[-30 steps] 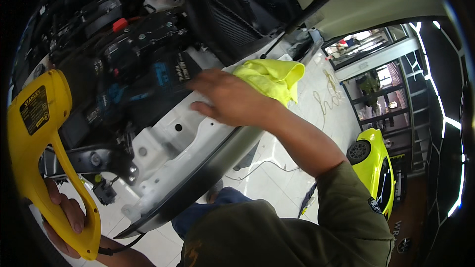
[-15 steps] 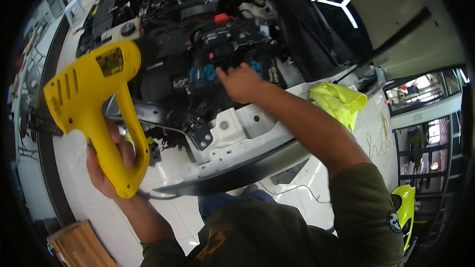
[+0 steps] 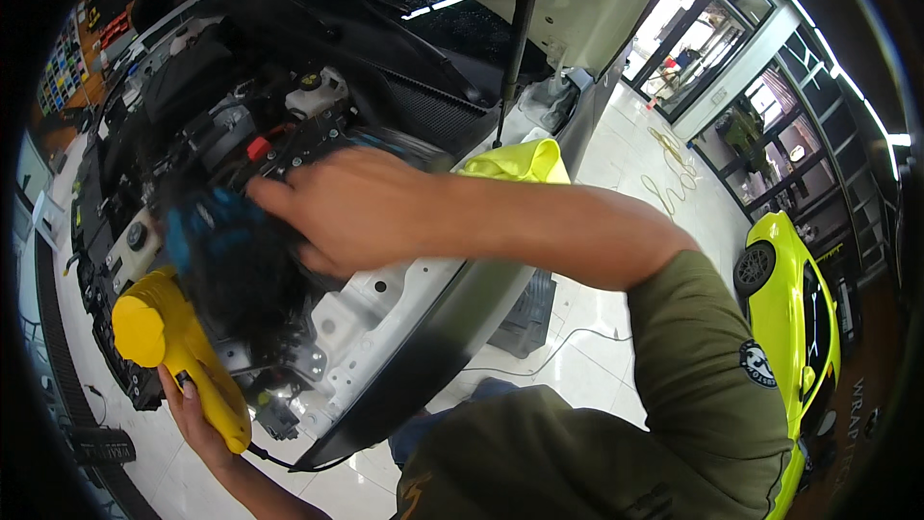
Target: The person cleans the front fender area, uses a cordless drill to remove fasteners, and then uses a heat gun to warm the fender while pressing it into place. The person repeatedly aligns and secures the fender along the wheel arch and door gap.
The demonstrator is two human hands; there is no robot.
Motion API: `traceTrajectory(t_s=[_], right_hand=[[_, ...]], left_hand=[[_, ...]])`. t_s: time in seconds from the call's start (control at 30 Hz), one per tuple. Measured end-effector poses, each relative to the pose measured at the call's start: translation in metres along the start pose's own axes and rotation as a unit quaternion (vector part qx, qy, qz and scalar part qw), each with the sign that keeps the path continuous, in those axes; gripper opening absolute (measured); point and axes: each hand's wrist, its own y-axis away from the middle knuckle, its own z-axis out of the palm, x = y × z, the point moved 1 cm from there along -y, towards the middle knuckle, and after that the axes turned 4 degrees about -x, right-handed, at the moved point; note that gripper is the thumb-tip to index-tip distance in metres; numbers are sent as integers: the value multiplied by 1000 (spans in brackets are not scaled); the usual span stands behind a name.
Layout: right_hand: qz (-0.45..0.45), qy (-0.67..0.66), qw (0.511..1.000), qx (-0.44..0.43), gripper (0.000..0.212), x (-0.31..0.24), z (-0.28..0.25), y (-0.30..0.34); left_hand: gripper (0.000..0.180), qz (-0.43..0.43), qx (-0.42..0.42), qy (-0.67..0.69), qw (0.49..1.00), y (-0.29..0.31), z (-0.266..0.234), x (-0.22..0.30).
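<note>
My left hand (image 3: 189,416) is wrapped round the handle of a yellow heat gun (image 3: 204,356), held at the left front of an open engine bay (image 3: 217,130). A black cable trails from the base of its handle. Over the engine bay, my right hand (image 3: 351,207) grips a black and blue work glove (image 3: 236,255), smeared by motion. Whether it is one glove or a pair I cannot tell. The glove hides part of the engine bay and the front panel behind the heat gun.
A bright yellow cloth (image 3: 520,162) lies on the car's fender edge, close to my right forearm. The dark hood strut (image 3: 525,24) rises behind it. A black case-like thing (image 3: 525,318) and a cable (image 3: 577,335) are on the tiled floor. A lime-green car (image 3: 784,299) stands at right.
My right hand has taken up the black and blue glove from the engine bay and moved left. The heat gun has dropped lower and turned in my left hand. The whole view has swung right.
</note>
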Motion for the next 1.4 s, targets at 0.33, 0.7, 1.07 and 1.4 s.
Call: traceTrajectory(t_s=[0.33,0.7,1.07,1.4], right_hand=[[168,154,965,128,67,1,-40,180],[550,221,804,54,55,155,10,239],[562,211,797,66,54,164,18,219],[581,170,787,117,51,177,7,216]], left_hand=[[61,-7,-73,-16,997,-12,5,-5],[56,5,-94,-110,989,-19,34,-8],[57,-27,-83,-137,987,-14,36,-8],[57,-35,-101,-139,984,-22,17,-22]])
